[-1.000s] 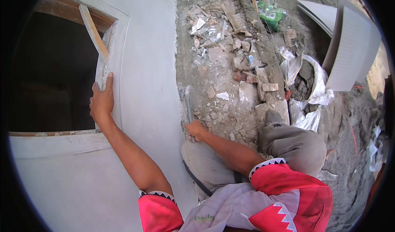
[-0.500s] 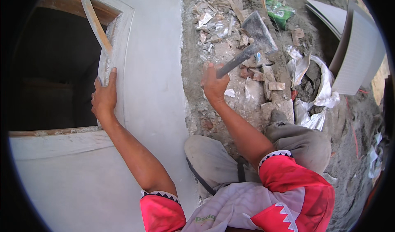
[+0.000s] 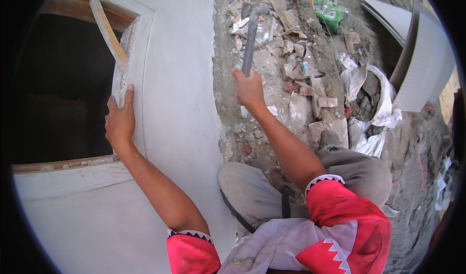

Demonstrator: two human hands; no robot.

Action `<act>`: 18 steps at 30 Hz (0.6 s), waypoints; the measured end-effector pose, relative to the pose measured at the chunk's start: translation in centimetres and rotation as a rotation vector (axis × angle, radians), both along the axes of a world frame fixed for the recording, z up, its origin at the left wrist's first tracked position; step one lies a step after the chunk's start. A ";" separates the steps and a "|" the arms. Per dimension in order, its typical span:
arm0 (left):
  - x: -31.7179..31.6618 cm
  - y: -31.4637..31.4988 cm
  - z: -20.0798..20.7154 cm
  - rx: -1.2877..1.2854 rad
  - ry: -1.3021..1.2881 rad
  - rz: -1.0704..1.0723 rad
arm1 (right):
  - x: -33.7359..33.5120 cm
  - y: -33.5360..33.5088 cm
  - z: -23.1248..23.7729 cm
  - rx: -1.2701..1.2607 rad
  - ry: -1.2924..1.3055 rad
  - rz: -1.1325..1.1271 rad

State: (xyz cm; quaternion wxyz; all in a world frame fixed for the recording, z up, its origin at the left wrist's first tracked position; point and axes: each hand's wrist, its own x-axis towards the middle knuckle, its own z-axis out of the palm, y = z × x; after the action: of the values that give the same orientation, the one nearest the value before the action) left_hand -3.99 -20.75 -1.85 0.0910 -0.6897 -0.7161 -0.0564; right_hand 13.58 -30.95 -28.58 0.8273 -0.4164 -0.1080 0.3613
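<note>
My right hand (image 3: 249,90) is closed round the handle of a hatchet (image 3: 250,41), a dark grey metal tool raised over the rubble. Its head points away from me and the blade shows nearly edge-on. At the left, my left hand (image 3: 121,121) grips the side of a window frame (image 3: 139,87); the thumb lies along the whitish jamb and the fingers reach round into the dark opening. Just beyond that hand, a short curved-looking wooden strip (image 3: 109,33) slants across the upper corner of the frame, its near end against the jamb.
A smooth grey-white wall (image 3: 182,80) surrounds the window. Broken masonry (image 3: 301,87) and scraps cover the ground beside it. Farther right are a green plastic bag (image 3: 330,14), a torn white sack (image 3: 386,97) of grey mortar-like material, and bent pale sheets (image 3: 422,55).
My right hand has swung the hatchet up and to the left, turning its blade from broadside to nearly edge-on. The left hand keeps its place on the frame, with only a slight shift.
</note>
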 end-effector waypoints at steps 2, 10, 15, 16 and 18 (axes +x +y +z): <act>-0.1 0.2 0.0 0.012 -0.003 -0.010 | 0.8 1.6 1.2 0.058 -0.009 -0.158; 0.9 -0.5 0.4 0.025 0.026 0.020 | -14.2 -1.6 -15.4 -0.752 0.394 0.525; 1.0 -0.9 0.4 0.024 0.026 0.036 | -7.1 0.7 -11.0 -0.574 0.211 0.128; 1.0 -0.8 0.3 0.026 0.021 0.033 | -4.4 1.5 -8.4 -0.395 0.105 0.043; 0.8 -0.6 0.1 0.020 0.012 0.040 | 0.5 3.1 -3.6 -0.311 -0.102 -0.069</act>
State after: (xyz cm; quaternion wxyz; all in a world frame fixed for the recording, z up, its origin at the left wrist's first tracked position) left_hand -3.15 -21.31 -1.73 0.1032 -0.6746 -0.7287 -0.0577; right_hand 14.08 -27.86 -32.15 0.7583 -0.5607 -0.0781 0.3234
